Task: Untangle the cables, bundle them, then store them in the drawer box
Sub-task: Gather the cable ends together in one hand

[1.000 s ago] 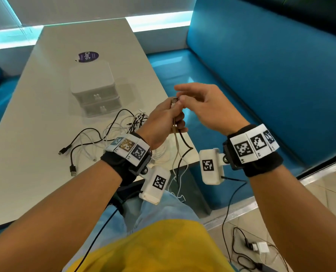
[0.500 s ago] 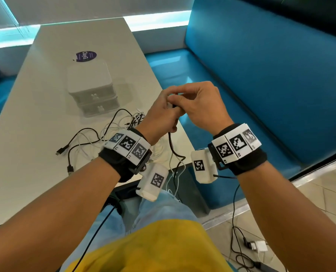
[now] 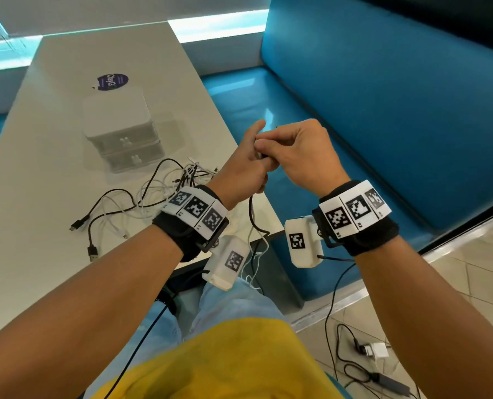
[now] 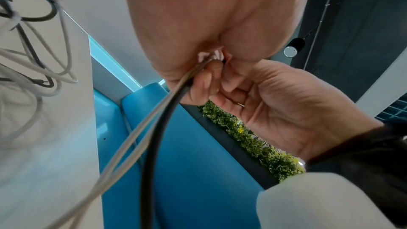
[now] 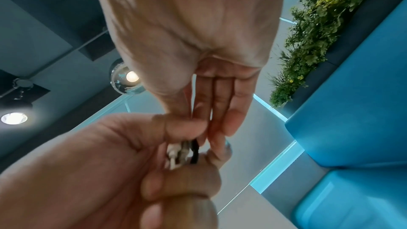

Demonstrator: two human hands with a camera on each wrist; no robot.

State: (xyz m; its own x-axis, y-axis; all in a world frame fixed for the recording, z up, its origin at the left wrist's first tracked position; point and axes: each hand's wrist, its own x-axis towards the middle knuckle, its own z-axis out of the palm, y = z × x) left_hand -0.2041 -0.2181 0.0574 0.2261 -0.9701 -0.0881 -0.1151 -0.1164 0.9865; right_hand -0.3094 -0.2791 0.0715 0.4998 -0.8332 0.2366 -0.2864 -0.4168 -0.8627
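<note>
Both hands are up off the tabletop (image 3: 38, 156), meeting right over its near corner. The left hand (image 3: 245, 171) has its fingers curled round a small bunch of cable ends (image 5: 182, 152), white and black ones pressed together, with its index finger sticking out straight. The right hand (image 3: 303, 156) comes in from the other side and its grip is a pinch, thumb and fingertips (image 5: 220, 138) closed on those same ends just where they poke out of the left fist. From the left wrist view you can see a black cable (image 4: 152, 145) and a pale cable (image 4: 132, 142) dropping down out of that grip, side by side.

The rest of the tangled cables (image 3: 153, 197) lie on the tabletop just left of the left wrist, black and white loops mixed up, with two black plugs trailing off further left. The drawer box (image 3: 121, 133) sits beyond that pile, further from the hands, both drawers shut. A purple sticker (image 3: 113, 81) sits just past it.
</note>
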